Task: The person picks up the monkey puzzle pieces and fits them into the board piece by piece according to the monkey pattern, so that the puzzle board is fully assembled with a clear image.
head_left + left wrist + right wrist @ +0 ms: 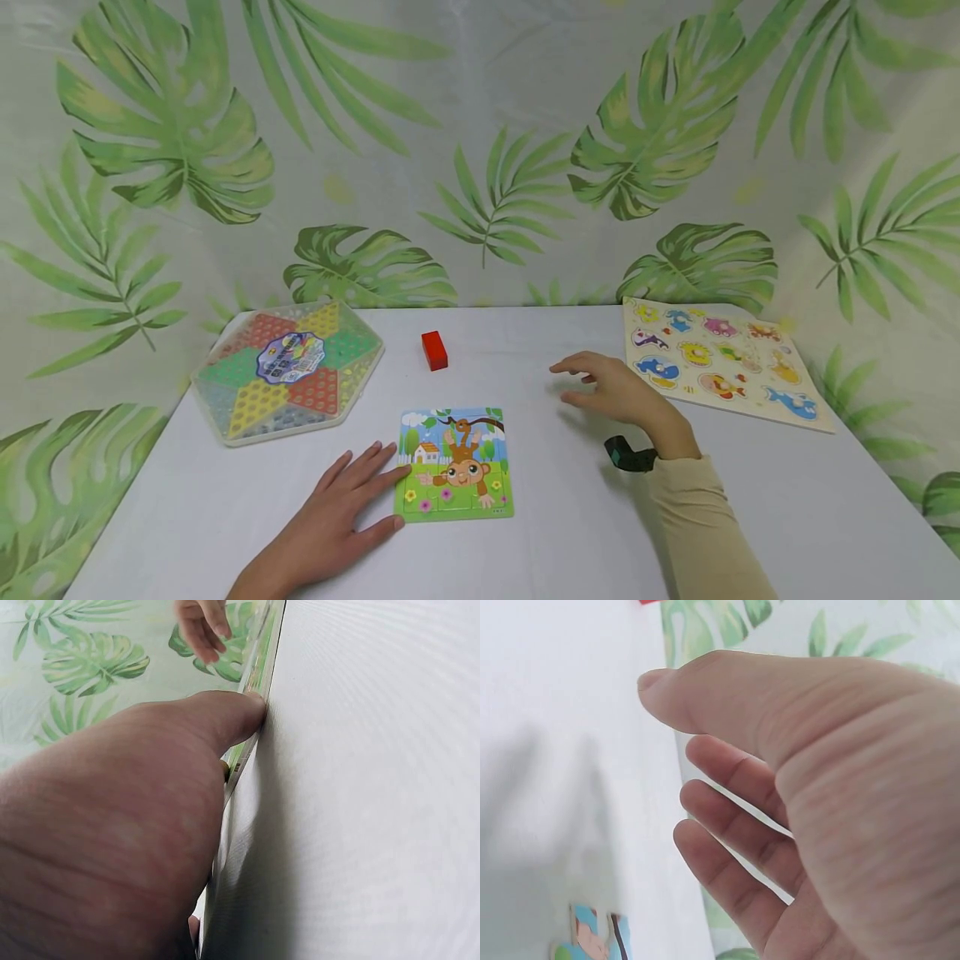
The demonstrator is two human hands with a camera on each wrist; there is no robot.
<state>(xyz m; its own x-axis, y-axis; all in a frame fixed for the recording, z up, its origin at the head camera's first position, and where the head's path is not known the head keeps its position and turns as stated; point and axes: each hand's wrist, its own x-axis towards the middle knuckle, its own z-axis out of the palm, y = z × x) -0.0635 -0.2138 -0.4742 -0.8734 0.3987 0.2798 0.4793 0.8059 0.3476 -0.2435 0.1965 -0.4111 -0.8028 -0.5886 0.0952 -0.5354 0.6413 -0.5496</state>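
Note:
A square jigsaw puzzle (453,465) with a monkey hanging from a branch lies flat on the white table. My left hand (341,517) rests beside it with fingers spread, index fingertip and thumb tip touching its left edge. In the left wrist view the thumb (225,716) lies against the puzzle's thin side. Above the table, right of the puzzle, hovers my right hand (618,390), its fingers loosely bent and holding nothing. The right wrist view shows a gap between thumb and fingers (735,862); part of the puzzle picture (592,937) appears at lower left.
A red rectangular block (434,351) stands behind the puzzle. At the left back lies a hexagonal Chinese checkers board (288,371) with a clear cover. A wooden animal peg-style board (723,362) is at the right back, near the right hand. A leaf-patterned cloth (495,192) hangs behind the table.

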